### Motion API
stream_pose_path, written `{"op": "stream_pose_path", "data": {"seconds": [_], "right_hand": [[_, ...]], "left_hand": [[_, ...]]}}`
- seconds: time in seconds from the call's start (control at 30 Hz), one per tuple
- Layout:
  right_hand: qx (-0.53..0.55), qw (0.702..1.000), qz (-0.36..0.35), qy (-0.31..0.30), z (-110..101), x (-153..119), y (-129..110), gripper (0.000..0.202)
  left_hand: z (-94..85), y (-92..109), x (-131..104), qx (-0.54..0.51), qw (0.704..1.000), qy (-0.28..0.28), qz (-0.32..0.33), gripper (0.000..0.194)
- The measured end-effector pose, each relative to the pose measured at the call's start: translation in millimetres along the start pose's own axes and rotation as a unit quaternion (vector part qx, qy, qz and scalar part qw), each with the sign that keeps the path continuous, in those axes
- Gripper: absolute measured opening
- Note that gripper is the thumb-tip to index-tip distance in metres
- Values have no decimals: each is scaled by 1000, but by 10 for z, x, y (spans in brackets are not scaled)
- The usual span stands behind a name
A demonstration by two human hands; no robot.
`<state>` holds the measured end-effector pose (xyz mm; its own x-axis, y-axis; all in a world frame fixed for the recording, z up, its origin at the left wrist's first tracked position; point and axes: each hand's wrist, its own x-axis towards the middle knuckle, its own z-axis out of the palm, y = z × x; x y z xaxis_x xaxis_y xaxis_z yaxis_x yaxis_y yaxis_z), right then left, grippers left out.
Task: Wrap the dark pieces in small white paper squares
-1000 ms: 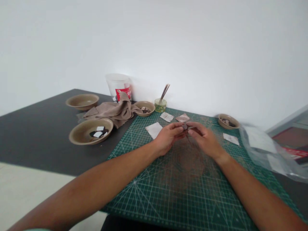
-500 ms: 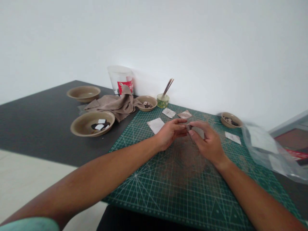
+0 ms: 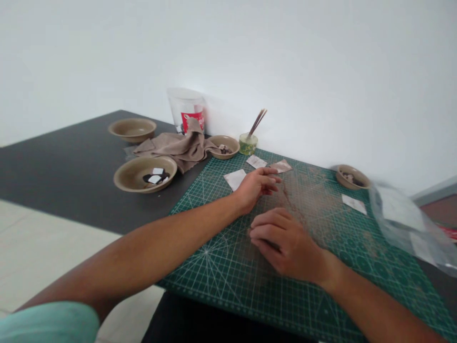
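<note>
My left hand [image 3: 256, 186] hovers over the green cutting mat [image 3: 228, 281], its fingers loosely stretched out and nothing visible in them. Closer to me, my right hand [image 3: 285, 243] is low over the brown-stained part of the mat with its fingers closed together. Whatever lies between its fingertips is too hidden and blurred to name. A white square sheet [image 3: 233, 179] lies partly behind my left hand. Just beyond the left fingers is a brownish square sheet [image 3: 282, 166], with a pale sheet [image 3: 256, 162] to its left.
Left on the dark table stand a bowl with black and white pieces [image 3: 123, 177], another bowl [image 3: 132, 128], a crumpled brown cloth [image 3: 174, 145] and a clear bucket [image 3: 185, 107]. Small bowls [image 3: 228, 143] [image 3: 352, 176], a green pot with brushes [image 3: 248, 144] and a plastic bag [image 3: 400, 224] edge the mat.
Both hands were together at a small brownish piece. My right hand has drawn away from the left, toward me, with its fingers closed. The view has shifted slightly.
</note>
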<state>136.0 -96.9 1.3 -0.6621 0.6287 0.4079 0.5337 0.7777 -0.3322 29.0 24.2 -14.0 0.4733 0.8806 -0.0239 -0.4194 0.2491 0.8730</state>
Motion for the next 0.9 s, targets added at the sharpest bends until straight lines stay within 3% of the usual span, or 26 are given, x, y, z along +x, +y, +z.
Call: {"op": "stream_pose_path", "data": {"seconds": [0.1, 0.23, 0.37, 0.47, 0.6, 0.7, 0.83, 0.9], "right_hand": [[25, 999, -16, -44, -1, 3, 17, 9], [64, 998, -1, 20, 9, -9, 15, 8], [75, 997, -6, -34, 21, -11, 16, 9], [80, 997, 8, 17, 16, -4, 21, 7], [73, 996, -4, -42, 15, 1, 34, 10], [61, 998, -16, -6, 36, -4, 37, 9], [24, 999, -31, -35, 51, -15, 29, 9], [42, 998, -21, 32, 11, -20, 49, 7]], "left_hand": [[0, -1, 4, 3, 1000, 3, -1, 34], [-3, -6, 7, 5, 1000, 3, 3, 33], [-4, -13, 9, 9, 1000, 8, 6, 32], [-5, -15, 9, 9, 1000, 5, 6, 32], [-2, -16, 10, 9, 1000, 8, 8, 31], [-1, -22, 13, 15, 1000, 9, 12, 31], [-2, -22, 11, 16, 1000, 1, 15, 29], [0, -18, 8, 13, 1000, -3, 14, 24]]}}
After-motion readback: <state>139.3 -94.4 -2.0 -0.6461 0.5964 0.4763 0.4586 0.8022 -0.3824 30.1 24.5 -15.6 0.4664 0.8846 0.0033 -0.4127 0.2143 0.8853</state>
